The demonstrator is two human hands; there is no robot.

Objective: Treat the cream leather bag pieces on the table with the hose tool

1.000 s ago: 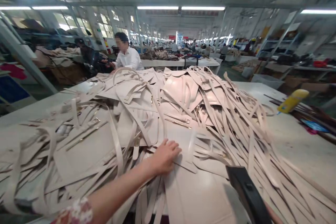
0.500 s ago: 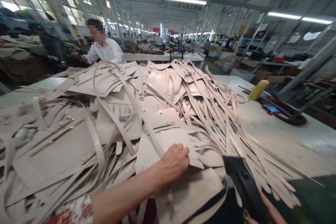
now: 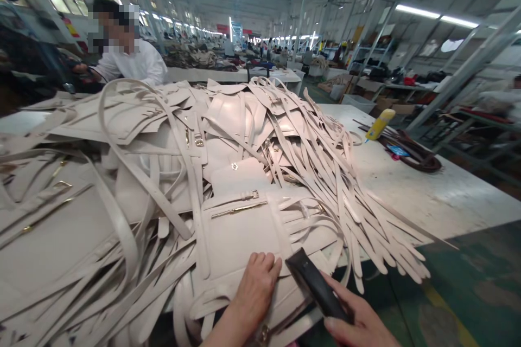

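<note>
A large heap of beige leather-like bag pieces and straps [image 3: 240, 233] with gold zips and buckles covers the table. My left hand [image 3: 259, 282] rests on the near edge of a flat zipped panel, fingers curled over it; a pinch of material under the fingertips cannot be made out for sure. Wrapped in my right hand [image 3: 354, 312] is a black handheld tool [image 3: 315, 284], its front end close to the panel's edge, just right of my left hand. Loose straps [image 3: 354, 217] fan out to the right.
A yellow bottle [image 3: 380, 124] lies by a coil of dark brown straps [image 3: 419, 157] on the white table [image 3: 407, 200], at the right. Beyond the heap at the left is a person in a white shirt [image 3: 136, 62]. Green floor shows at the lower right.
My left hand has moved nearer to me, and the zipped panel now lies flatter and more exposed. The black tool in my right hand has come left toward it. The view has shifted right.
</note>
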